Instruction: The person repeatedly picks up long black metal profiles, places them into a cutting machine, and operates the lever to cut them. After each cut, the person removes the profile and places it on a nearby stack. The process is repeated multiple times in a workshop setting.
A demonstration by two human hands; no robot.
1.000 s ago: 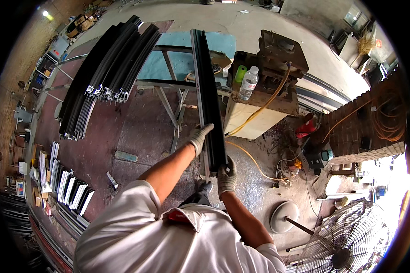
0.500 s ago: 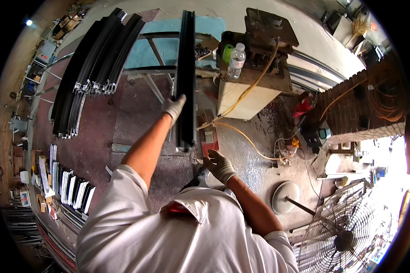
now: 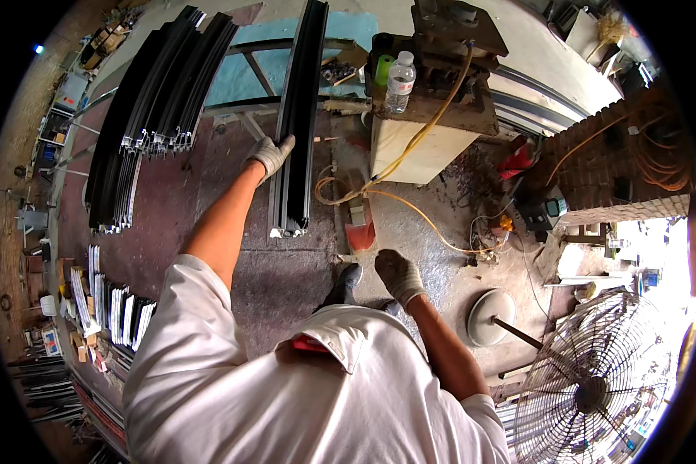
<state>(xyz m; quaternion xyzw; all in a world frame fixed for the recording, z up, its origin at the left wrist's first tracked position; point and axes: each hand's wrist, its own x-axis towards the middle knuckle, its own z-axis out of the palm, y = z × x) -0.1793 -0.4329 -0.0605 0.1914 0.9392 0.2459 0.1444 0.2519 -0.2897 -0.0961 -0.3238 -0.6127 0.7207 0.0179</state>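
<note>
My left hand [image 3: 273, 157], in a pale work glove, is closed on the left edge of a long black metal profile [image 3: 295, 131]. The profile runs away from me, its bare cut end toward my body. Out to the right, well apart from the profile, my right hand [image 3: 400, 277] hangs in a matching glove with darkened fingers. Its fingers are curled in, and nothing shows in them. Left of the held piece lies a stack of similar black profiles [image 3: 162, 93], their silver cut ends facing me.
A rusty machine on a cream cabinet [image 3: 410, 151] stands ahead right, with a water bottle [image 3: 400, 83] and green container on it. A yellow hose [image 3: 421, 223] loops across the floor. A caged fan [image 3: 591, 394] stands near right. Upright profile pieces [image 3: 124, 319] stand at left.
My left hand and the black profile have shifted left and away from my body. My right hand has moved right, and its fingers have curled in.
</note>
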